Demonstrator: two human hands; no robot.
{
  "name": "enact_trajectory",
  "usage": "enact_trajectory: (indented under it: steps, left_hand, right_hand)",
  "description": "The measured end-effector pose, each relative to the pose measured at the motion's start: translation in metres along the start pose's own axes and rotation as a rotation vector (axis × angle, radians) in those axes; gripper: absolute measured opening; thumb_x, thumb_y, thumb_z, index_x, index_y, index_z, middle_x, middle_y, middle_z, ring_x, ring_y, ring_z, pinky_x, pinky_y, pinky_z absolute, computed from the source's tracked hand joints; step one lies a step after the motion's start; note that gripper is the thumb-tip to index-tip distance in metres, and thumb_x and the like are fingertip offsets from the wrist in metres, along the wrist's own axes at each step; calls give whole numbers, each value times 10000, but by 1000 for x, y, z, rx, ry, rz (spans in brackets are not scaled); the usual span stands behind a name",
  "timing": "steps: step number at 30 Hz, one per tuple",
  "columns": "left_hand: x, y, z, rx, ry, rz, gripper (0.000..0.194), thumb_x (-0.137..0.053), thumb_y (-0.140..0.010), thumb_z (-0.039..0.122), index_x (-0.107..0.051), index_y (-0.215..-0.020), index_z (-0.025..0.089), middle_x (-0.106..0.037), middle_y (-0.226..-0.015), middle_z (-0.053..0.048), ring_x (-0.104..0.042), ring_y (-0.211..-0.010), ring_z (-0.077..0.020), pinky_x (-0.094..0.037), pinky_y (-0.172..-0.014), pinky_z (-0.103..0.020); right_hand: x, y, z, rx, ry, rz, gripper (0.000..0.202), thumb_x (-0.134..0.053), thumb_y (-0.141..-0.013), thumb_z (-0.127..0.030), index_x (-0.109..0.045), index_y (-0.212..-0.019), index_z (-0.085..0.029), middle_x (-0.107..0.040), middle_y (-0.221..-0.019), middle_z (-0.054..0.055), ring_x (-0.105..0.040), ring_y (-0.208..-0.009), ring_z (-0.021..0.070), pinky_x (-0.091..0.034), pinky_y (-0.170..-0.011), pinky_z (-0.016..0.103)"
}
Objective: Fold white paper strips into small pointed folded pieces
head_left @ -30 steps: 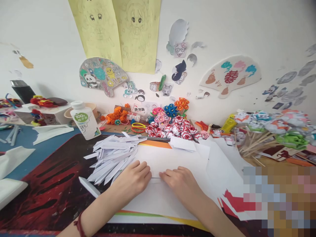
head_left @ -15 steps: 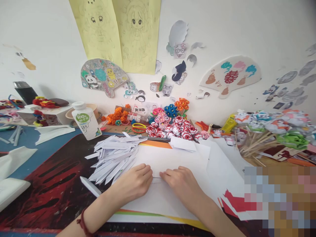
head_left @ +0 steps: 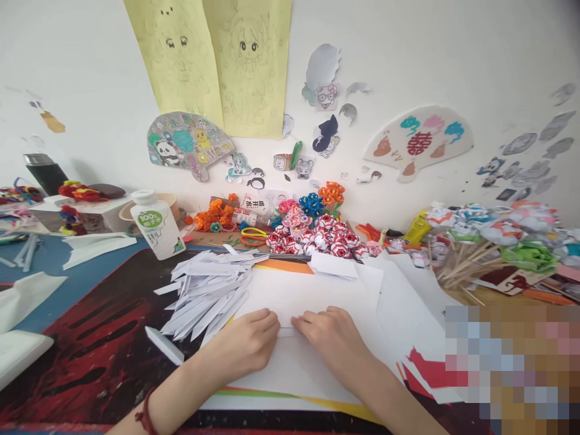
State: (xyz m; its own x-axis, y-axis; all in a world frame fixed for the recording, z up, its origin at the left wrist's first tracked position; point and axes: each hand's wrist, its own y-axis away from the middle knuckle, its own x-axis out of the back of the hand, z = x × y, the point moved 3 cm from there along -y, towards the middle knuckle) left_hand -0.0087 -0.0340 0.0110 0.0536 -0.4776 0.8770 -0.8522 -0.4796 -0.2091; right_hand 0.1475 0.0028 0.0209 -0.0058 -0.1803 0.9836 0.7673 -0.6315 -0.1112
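Observation:
Both my hands are over a stack of white paper sheets [head_left: 317,377]. A narrow white paper strip [head_left: 286,332] spans the gap between them. My left hand [head_left: 254,339] is closed with its fingertips pinched on the strip's left end. On the right end, my right hand [head_left: 333,338] holds it the same way, thumb and fingers pressed together. The strip's ends are hidden under my fingers. Left of the stack lies a heap of folded white paper pieces [head_left: 206,290], and one loose folded piece [head_left: 164,344] lies nearer my left forearm.
A white bottle [head_left: 158,226] stands behind the heap. Red-and-white paper flowers [head_left: 333,235] line the back by the wall. At the right are stick-stemmed flowers [head_left: 530,257] and red paper scraps [head_left: 428,368]. A folded white sheet [head_left: 333,266] lies at the stack's far edge.
My hands stay in nearly the same place on the strip, with the gap between them slightly wider. The whole view has shifted a little.

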Motion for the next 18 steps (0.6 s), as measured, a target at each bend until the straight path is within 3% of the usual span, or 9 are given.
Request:
enact_trajectory:
  steps: [11, 15, 18]
  left_hand:
    - [0, 2, -6, 159, 68, -103, 150, -535, -860, 103, -597, -729, 142, -560, -725, -72, -479, -749, -229, -350, -685, -368]
    - [5, 0, -9, 280, 92, -44, 163, -507, -856, 81, -576, -731, 159, -567, -732, -61, -487, -795, -227, -335, -842, -426]
    - [8, -4, -11, 435, 169, 4, 160, -455, -902, 116, -573, -811, 174, -586, -790, -49, -500, -820, -215, -338, -837, -420]
  right_hand:
    - [4, 4, 4, -61, -91, -14, 233, -521, -850, -52, -638, -932, -236, -705, -729, -22, -624, -599, 159, -246, -503, 288]
    - [8, 5, 6, -145, -78, -49, 222, -505, -884, -131, -673, -921, -272, -697, -647, 0, -616, -544, 164, -234, -489, 260]
    - [9, 8, 10, -187, -106, -20, 254, -455, -934, -232, -697, -953, -307, -696, -638, 14, -604, -521, 157, -269, -500, 243]
